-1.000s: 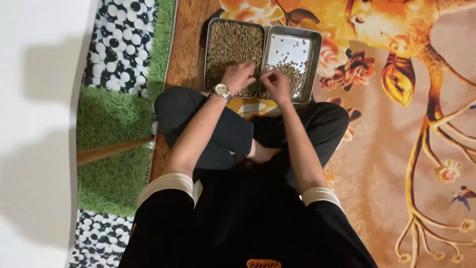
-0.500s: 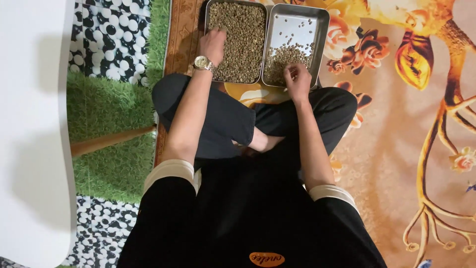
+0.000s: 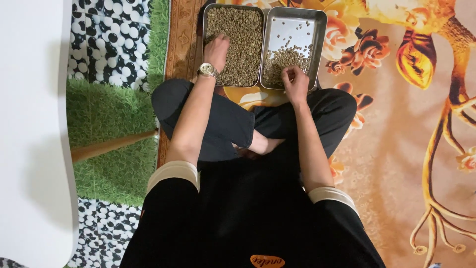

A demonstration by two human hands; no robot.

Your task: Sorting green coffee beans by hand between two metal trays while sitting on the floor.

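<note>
L hand [image 3: 216,48] flat on beans [image 3: 238,34], full left tray [image 3: 207,30], fingers spread | R hand [image 3: 295,82] pinched at right tray [image 3: 317,44], grip unclear | beans light, hard, slippery; pinch singly

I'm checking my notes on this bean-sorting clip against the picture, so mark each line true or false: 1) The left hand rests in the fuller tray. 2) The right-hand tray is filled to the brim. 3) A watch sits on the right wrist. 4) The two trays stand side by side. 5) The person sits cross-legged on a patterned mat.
1) True: the left hand lies on the beans of the full left tray.
2) False: the right tray shows bare metal at its far end, with beans only at the near end.
3) False: the watch is on the left wrist; the right hand has a bare wrist.
4) True: they stand side by side.
5) True: the patterned mat is floral orange.
</note>
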